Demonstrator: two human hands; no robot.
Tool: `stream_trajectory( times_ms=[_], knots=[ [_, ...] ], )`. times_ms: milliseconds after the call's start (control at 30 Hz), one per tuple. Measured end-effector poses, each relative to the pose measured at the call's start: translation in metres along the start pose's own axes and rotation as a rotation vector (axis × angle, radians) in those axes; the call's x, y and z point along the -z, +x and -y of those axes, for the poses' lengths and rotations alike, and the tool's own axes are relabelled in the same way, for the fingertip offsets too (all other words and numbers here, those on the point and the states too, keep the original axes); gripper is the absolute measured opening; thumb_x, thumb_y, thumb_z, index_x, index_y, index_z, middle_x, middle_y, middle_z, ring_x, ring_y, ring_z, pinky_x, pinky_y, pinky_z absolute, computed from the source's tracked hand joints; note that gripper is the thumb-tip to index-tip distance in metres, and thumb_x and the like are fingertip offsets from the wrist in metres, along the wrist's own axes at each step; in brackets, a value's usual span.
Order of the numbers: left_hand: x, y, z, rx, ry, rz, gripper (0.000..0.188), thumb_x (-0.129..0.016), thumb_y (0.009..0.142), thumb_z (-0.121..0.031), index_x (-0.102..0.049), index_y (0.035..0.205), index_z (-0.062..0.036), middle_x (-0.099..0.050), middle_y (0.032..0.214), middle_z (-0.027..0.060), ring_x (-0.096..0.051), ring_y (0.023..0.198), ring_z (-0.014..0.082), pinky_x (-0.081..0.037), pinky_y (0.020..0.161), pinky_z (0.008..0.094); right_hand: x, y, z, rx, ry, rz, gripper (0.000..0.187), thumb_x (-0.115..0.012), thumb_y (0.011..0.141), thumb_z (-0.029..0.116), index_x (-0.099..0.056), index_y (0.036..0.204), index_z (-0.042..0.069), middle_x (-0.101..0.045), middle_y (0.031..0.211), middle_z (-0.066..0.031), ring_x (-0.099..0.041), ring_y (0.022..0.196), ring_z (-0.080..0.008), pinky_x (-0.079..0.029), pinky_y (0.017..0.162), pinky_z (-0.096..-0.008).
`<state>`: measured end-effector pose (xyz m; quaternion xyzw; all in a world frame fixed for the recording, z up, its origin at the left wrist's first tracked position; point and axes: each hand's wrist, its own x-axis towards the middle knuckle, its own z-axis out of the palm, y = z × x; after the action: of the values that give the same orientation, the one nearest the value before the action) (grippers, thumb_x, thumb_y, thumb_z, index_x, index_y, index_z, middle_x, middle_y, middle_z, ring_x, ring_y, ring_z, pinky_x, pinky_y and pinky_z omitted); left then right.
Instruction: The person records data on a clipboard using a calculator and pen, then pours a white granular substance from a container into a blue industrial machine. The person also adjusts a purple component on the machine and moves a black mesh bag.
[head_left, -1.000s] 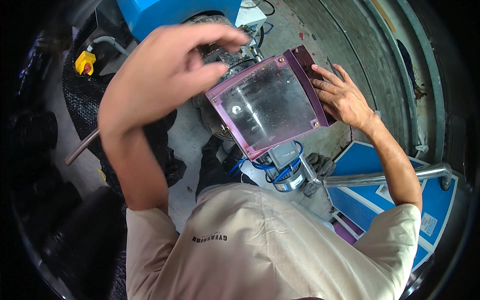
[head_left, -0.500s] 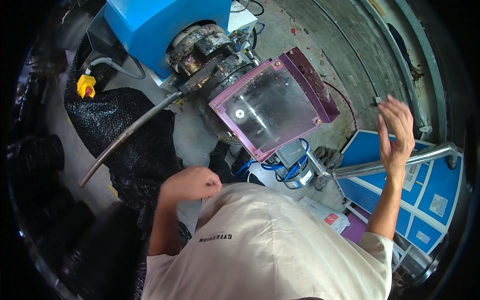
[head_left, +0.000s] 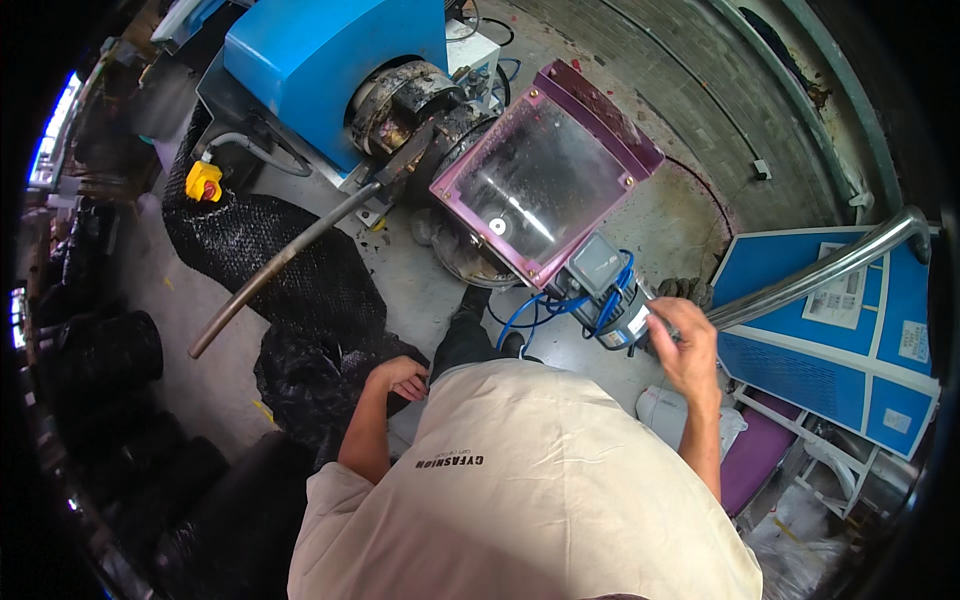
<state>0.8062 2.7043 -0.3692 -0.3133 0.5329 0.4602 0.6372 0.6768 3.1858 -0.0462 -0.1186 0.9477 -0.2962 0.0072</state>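
My left hand (head_left: 402, 378) hangs beside my waist, its fingers loosely bent and nothing seen in them. My right hand (head_left: 686, 345) hovers at the right side of a small grey motor (head_left: 618, 318), thumb and fingers bent and apart; it looks empty, and I cannot tell whether the fingertips touch the motor. Blue tubes (head_left: 540, 310) loop around the motor and a grey box (head_left: 596, 262) on it. Ahead stands a purple-framed hopper (head_left: 545, 180) with a clear, dusty window. Left of it, a grimy metal machine head (head_left: 410, 105) joins a blue machine housing (head_left: 330, 70).
A long metal bar (head_left: 285, 265) juts out leftward. Black woven sheeting (head_left: 270, 240) covers the floor at left, below a yellow switch box (head_left: 204, 182). At right, a shiny metal pipe (head_left: 810, 285) crosses a blue cabinet (head_left: 820, 350). A white sack (head_left: 665, 415) lies near my right arm.
My right hand has come down and left from its raised place to beside the motor. My left hand has lowered toward my waist and its fist has loosened. The view has shifted slightly.
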Motion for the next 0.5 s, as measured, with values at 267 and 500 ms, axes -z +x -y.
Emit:
stream_trajectory(
  times_ms=[267, 500],
  knots=[
    [-0.115, 0.051, 0.131, -0.144, -0.202, -0.255, 0.043, -0.059, 0.107, -0.037, -0.068, 0.138, -0.0087, -0.071, 0.127, 0.0136, -0.068, 0.114, 0.0307, -0.064, 0.086, 0.0543, -0.035, -0.115, -0.051, 0.002, 0.107, 0.171, 0.024, -0.079, 0.092, 0.012, -0.079, 0.114, 0.003, -0.078, 0.11, -0.0178, -0.074, 0.102, -0.0378, -0.057, 0.091, -0.0435],
    [-0.205, 0.087, 0.252, -0.227, -0.27, -0.408, 0.044, -0.049, 0.11, -0.039, -0.074, 0.126, -0.0065, -0.075, 0.122, 0.0093, -0.07, 0.107, 0.0276, -0.059, 0.073, 0.0427, -0.042, -0.17, -0.086, -0.148, 0.148, 0.221, 0.024, -0.076, 0.093, 0.009, -0.078, 0.116, 0.004, -0.077, 0.108, -0.0197, -0.075, 0.096, -0.0391, -0.059, 0.086, -0.0454]
  ],
)
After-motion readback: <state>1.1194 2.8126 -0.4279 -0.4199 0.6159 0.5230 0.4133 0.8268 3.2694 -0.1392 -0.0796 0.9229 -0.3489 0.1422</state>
